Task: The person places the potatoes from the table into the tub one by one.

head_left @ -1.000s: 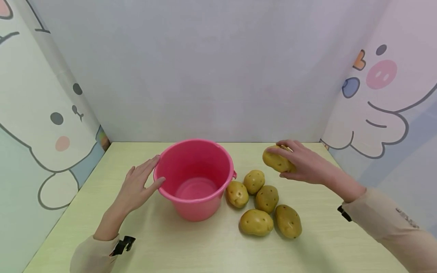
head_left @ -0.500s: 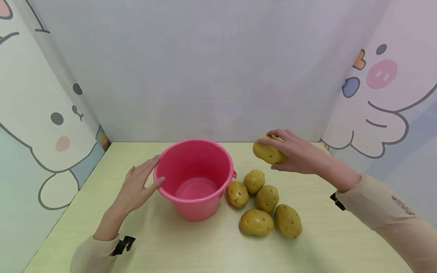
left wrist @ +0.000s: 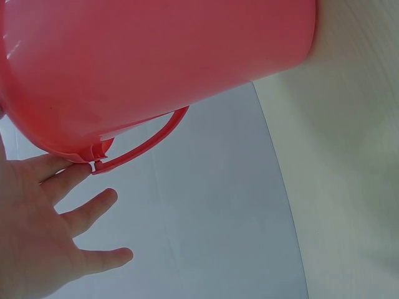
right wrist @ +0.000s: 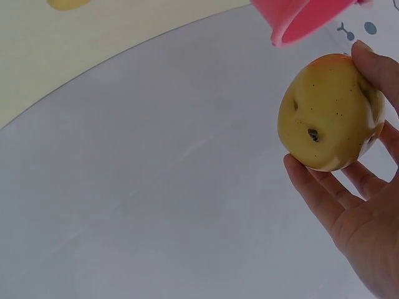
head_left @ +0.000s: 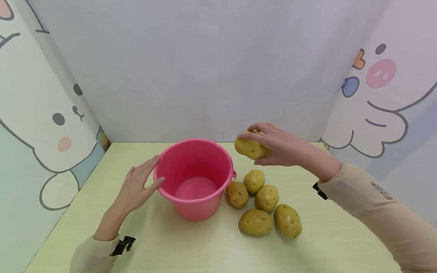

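Holding a potato (head_left: pixel 250 150) up near the bucket (head_left: pixel 196 211), right hand (head_left: pixel 278 147) has fingers curled round it; probably firm, bit slick, so grab its middle. Left hand (head_left: pixel 135 189) has loosely spread fingers against the bucket.

2 beige sleeves (head_left: pixel 363 203), 2 black clips (head_left: pixel 123 245), grey marking (head_left: pixel 381 190)

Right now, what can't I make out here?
Head view: print on the right sleeve, too small to read.
Head view: part of the held potato, covered by the right hand.
Left wrist view: inside of the bucket, hidden by its side.
Right wrist view: bucket cut off by top edge.
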A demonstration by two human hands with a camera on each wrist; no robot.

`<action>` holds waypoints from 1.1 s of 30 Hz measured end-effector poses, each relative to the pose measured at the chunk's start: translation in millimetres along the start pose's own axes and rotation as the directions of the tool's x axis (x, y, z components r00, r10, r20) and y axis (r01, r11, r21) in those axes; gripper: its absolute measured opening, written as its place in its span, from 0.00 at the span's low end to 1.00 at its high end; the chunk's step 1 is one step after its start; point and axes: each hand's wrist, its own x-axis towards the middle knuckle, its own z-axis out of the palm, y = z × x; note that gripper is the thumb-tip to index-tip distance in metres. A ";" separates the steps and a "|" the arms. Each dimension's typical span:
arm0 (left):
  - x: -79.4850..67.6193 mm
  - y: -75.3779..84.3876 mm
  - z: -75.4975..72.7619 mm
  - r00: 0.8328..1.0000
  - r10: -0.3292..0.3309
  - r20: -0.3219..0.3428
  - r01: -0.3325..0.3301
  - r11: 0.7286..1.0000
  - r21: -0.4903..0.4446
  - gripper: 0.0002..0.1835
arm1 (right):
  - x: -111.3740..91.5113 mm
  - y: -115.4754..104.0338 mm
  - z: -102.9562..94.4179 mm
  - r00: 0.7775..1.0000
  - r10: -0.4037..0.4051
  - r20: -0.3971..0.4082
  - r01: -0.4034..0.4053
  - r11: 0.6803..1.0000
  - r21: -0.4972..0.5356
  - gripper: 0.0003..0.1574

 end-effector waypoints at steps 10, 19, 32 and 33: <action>1.1 0.9 0.2 1.000 -0.007 0.003 0.007 1.000 0.000 0.35 | 23.8 -12.1 2.1 0.998 -0.059 0.036 0.058 0.998 0.036 0.40; 0.9 1.3 -1.0 1.000 -0.009 0.007 0.009 1.000 -0.008 0.35 | 47.6 -22.4 8.1 0.992 -0.119 0.051 0.115 0.990 0.079 0.38; -0.1 1.9 -2.0 1.000 -0.011 0.007 0.011 1.000 -0.017 0.35 | 78.3 -38.7 11.2 0.984 -0.070 0.165 0.046 0.988 0.146 0.41; -0.2 1.9 -1.8 1.000 -0.010 0.006 0.010 1.000 -0.017 0.35 | 80.3 -39.4 11.3 0.983 -0.068 0.173 0.042 0.988 0.151 0.41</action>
